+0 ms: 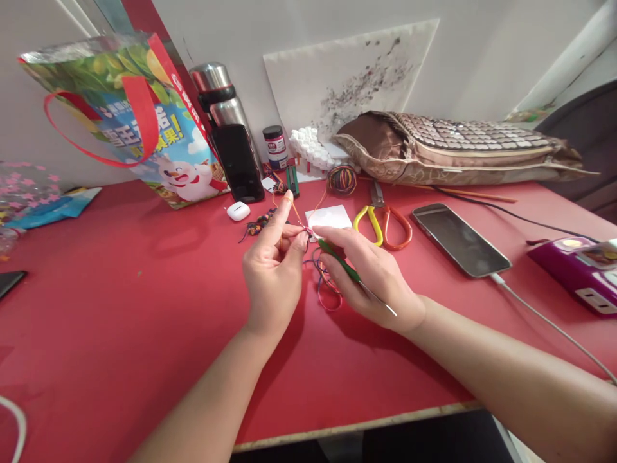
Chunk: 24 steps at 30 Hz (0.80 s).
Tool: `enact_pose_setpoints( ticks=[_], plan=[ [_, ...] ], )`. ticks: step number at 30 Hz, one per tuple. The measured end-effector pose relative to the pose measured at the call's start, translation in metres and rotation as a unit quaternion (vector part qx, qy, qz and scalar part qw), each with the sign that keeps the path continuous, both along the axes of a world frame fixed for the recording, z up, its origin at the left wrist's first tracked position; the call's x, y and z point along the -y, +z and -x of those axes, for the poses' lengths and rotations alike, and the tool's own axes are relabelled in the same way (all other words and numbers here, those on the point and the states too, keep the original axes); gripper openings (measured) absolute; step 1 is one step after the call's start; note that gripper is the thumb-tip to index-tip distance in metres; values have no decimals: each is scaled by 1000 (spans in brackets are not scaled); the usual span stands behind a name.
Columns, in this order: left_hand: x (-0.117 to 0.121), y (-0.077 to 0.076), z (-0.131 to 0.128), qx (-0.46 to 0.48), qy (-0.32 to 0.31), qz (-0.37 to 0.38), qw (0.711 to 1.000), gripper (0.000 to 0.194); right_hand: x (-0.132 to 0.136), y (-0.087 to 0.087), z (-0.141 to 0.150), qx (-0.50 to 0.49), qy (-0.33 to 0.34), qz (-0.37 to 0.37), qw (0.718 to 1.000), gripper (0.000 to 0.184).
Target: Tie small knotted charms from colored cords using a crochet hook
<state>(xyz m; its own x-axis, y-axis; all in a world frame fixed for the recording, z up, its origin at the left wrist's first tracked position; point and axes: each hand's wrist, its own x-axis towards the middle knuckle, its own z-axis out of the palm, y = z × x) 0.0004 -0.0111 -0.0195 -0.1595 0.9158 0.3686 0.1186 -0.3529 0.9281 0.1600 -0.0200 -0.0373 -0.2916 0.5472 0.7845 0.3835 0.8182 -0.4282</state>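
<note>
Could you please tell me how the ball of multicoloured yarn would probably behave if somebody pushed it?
The yarn ball would probably roll, since it looks round. It is likely light and slightly soft, being wound from thin strands. A strand seems to run from it toward the left hand, so rolling might slacken or tug it.

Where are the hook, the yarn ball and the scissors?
Hook (350, 271): head view, on its green handle.
Yarn ball (342, 180): head view, on the middle of the ball.
Scissors (386, 225): head view, on the inner side of the orange handle loop.
</note>
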Motion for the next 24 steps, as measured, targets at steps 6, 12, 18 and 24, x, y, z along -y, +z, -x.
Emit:
enact_pose_setpoints(
  ticks=[6, 12, 18, 24],
  plan=[
    [4, 6, -4, 10, 15, 14, 1000, 54, 1, -2, 1, -23, -30, 46, 998, 19],
    [6, 10, -3, 9, 17, 14, 1000, 51, -2, -2, -2, -56, 0, 58, 997, 16],
    [3, 8, 1, -20, 25, 2, 999, 55, 0, -2, -1, -120, 41, 138, 982, 15],
    [2, 10, 1, -21, 25, -3, 999, 53, 0, 2, -2, -220, 106, 258, 935, 20]
  ],
)
